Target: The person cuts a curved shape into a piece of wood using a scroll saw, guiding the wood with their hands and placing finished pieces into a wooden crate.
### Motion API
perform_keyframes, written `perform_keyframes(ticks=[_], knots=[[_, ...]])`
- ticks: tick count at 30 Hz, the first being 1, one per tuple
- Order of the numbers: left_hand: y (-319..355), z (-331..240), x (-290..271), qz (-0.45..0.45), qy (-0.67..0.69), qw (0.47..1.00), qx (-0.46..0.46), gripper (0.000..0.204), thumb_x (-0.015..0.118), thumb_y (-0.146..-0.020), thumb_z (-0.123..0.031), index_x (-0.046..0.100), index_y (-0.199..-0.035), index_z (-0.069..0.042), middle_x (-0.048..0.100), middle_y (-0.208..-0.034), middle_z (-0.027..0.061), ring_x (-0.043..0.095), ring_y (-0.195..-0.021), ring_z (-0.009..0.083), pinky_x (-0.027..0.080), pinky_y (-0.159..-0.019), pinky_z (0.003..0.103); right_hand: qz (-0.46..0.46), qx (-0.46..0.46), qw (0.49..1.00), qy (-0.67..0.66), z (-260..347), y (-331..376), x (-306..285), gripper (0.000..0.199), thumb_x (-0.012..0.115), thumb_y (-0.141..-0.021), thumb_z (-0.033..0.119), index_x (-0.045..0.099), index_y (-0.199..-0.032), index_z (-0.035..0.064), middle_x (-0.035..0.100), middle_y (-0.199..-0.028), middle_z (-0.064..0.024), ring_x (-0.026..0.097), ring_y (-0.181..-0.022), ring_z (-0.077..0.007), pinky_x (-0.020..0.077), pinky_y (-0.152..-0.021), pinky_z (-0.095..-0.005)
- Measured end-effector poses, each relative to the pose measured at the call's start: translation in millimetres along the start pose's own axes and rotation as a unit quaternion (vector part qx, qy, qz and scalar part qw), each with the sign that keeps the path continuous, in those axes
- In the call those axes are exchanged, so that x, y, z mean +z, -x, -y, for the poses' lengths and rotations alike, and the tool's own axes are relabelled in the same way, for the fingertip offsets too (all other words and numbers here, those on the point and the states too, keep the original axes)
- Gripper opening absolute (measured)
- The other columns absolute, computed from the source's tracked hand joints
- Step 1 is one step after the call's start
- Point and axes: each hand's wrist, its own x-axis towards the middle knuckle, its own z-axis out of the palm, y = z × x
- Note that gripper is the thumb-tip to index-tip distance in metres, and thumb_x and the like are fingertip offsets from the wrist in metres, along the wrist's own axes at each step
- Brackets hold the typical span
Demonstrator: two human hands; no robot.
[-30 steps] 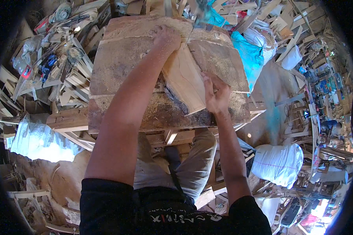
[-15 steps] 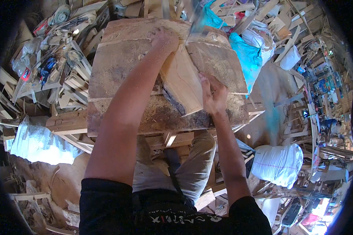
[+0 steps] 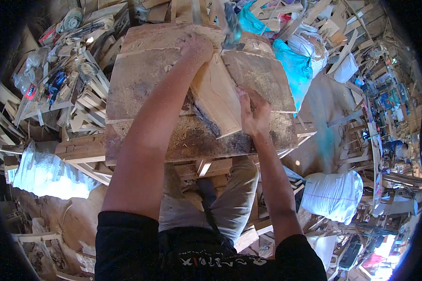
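Note:
A pale wooden board [image 3: 218, 98] with dark bark along its left lower edge lies at a slant on a sawdust-covered wooden work table [image 3: 147, 79]. Beside its far end, my left hand [image 3: 197, 47] rests with fingers spread toward the table's surface, the palm's heel against the wood. My right hand [image 3: 256, 112] grips the board's right edge near its close end, thumb side up. Right of my left hand, a dark teal, motion-blurred saw part [image 3: 231, 30] comes down to the board's far end. Pencil-like lines run along the board.
Wood offcuts [image 3: 91, 98] are heaped on the left, with a plastic bottle [image 3: 26, 86] among them. Turquoise sheeting [image 3: 295, 70] hangs off the table's right side. White sacks stand low at left [image 3: 51, 173] and right [image 3: 333, 196].
The saw part, a faint blur before, now shows lower and more clearly at the board's far end. Both hands and the board have hardly moved.

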Motion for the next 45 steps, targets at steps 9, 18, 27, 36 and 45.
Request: perform_keyframes(ticks=[9, 18, 27, 36, 45], knots=[[1, -2, -7, 0.023, 0.001, 1.0, 0.0, 0.058, 0.056, -0.098, -0.026, 0.051, -0.151, -0.003, 0.033, -0.165, 0.0253, 0.029, -0.152, 0.0518, 0.022, -0.117, 0.075, 0.002, -0.005, 1.0, 0.014, 5, -3, -1, 0.023, 0.063, -0.101, 0.017, 0.074, -0.109, -0.0013, 0.076, -0.101, -0.0233, 0.076, -0.094, -0.0389, 0.0586, -0.083, -0.0427], [1, -3, -9, 0.017, -0.012, 1.0, 0.023, 0.059, 0.055, -0.099, -0.024, 0.048, -0.153, -0.001, 0.03, -0.166, 0.0284, 0.029, -0.151, 0.0527, 0.022, -0.119, 0.073, -0.003, 0.016, 1.0, 0.02, 7, -4, -1, 0.022, 0.064, -0.101, 0.017, 0.075, -0.109, -0.0008, 0.076, -0.103, -0.0226, 0.076, -0.098, -0.0379, 0.0586, -0.086, -0.0429], [-11, 0, -1, -0.004, 0.014, 1.0, 0.003, 0.057, 0.054, -0.098, -0.024, 0.051, -0.15, 0.0, 0.034, -0.163, 0.0266, 0.032, -0.15, 0.0519, 0.025, -0.117, 0.074, -0.006, 0.006, 1.0, 0.022, 6, -6, 4, 0.024, 0.065, -0.1, 0.018, 0.074, -0.11, -0.002, 0.076, -0.104, -0.0227, 0.076, -0.099, -0.0377, 0.0582, -0.088, -0.0432], [-8, -3, -5, -0.023, -0.006, 1.0, 0.017, 0.055, 0.057, -0.096, -0.023, 0.055, -0.147, 0.0, 0.039, -0.16, 0.026, 0.033, -0.149, 0.0532, 0.031, -0.116, 0.072, -0.004, 0.0, 1.0, 0.024, 9, -9, 4, 0.023, 0.062, -0.101, 0.017, 0.074, -0.107, -0.002, 0.075, -0.103, -0.0226, 0.075, -0.096, -0.0383, 0.058, -0.086, -0.0433], [-32, 8, 13, -0.004, 0.004, 1.0, 0.023, 0.055, 0.055, -0.098, -0.024, 0.055, -0.148, 0.0, 0.034, -0.162, 0.0302, 0.033, -0.149, 0.0518, 0.021, -0.12, 0.072, -0.002, -0.001, 1.0, 0.017, 11, -12, 9, 0.021, 0.062, -0.1, 0.015, 0.074, -0.107, -0.0014, 0.075, -0.101, -0.0221, 0.076, -0.094, -0.0365, 0.0581, -0.085, -0.0427]])
